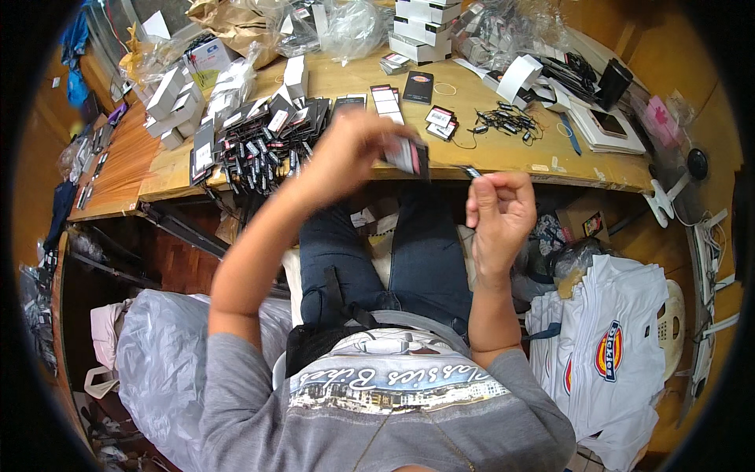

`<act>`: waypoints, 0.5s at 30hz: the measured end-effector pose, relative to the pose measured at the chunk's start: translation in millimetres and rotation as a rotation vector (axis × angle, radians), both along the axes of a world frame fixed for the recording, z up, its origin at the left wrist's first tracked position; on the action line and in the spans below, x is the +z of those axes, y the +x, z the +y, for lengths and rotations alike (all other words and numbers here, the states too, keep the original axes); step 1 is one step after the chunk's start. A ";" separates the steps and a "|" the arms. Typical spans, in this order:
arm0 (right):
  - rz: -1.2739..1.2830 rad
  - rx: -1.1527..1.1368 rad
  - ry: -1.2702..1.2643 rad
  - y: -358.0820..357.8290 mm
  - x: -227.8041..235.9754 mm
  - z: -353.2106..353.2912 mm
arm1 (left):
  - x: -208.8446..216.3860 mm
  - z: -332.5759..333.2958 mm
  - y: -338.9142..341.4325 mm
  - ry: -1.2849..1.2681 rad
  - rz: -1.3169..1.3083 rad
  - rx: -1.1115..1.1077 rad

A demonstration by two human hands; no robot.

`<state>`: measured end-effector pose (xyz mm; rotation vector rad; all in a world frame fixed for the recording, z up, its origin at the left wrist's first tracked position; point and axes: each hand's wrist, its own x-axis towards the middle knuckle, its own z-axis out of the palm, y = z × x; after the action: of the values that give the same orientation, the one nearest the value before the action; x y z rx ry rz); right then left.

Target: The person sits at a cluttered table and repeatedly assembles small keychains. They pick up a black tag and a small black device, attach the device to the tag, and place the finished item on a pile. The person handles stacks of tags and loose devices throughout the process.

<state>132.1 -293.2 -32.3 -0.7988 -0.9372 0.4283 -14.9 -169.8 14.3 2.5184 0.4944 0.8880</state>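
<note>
My left hand, smeared by motion, is raised over the table's near edge and grips a black hang tag with a white and pink label. To its right, my right hand pinches a small black string fastener between thumb and fingertips. The two items are a short way apart. Beyond the left forearm lies a heap of black hang tags with dangling fasteners. Loose black string fasteners lie on the tabletop past my right hand. Small stacks of labelled tags and a black tag lie between.
White boxes are stacked at the back beside plastic bags. A phone rests on a white pad at the right. Folded white shirts are piled at my right side; a big plastic bag fills the left.
</note>
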 end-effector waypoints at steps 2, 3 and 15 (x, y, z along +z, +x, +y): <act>-0.025 0.135 -0.042 -16.2 3.6 8.5 | 24.9 37.9 -1.9 0.361 0.120 -0.028; -0.042 0.192 -0.098 -25.8 3.1 16.1 | 33.4 48.4 -0.8 0.379 0.236 -0.017; -0.739 -0.116 -0.413 6.7 14.9 106.7 | -0.9 142.4 21.5 0.311 0.736 0.067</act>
<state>138.8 -186.5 -17.4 -1.4329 -1.4992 0.2191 6.6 -27.4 13.4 3.0968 0.7003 0.0107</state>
